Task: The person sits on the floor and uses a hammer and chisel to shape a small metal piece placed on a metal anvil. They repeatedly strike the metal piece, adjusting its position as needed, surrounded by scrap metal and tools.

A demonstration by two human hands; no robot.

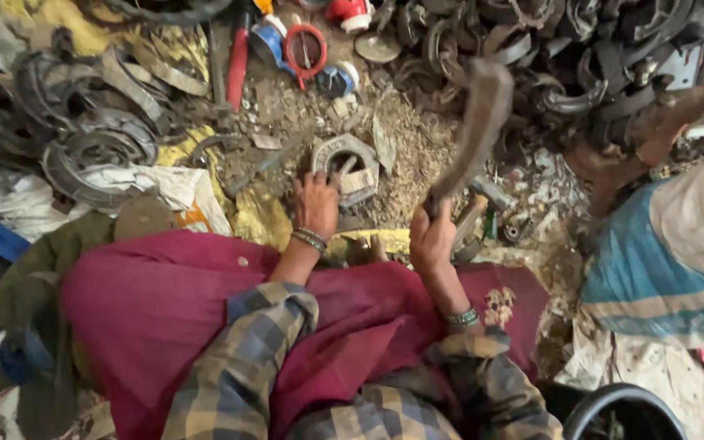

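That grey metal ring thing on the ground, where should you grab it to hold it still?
Probably by the near rim. The ring lies flat in the dirt with its arched side away from the person, and the left hand already rests at the near edge, coming from the person's side. That keeps fingers away from the middle, with the raised tool in the right hand above.

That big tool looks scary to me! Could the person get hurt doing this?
Maybe. The right hand holds a heavy curved tool raised above the metal ring piece, while the left hand steadies that piece, so a missed swing might hit the fingers. Both hands are bare, so flying chips or sharp scrap edges nearby could cut them.
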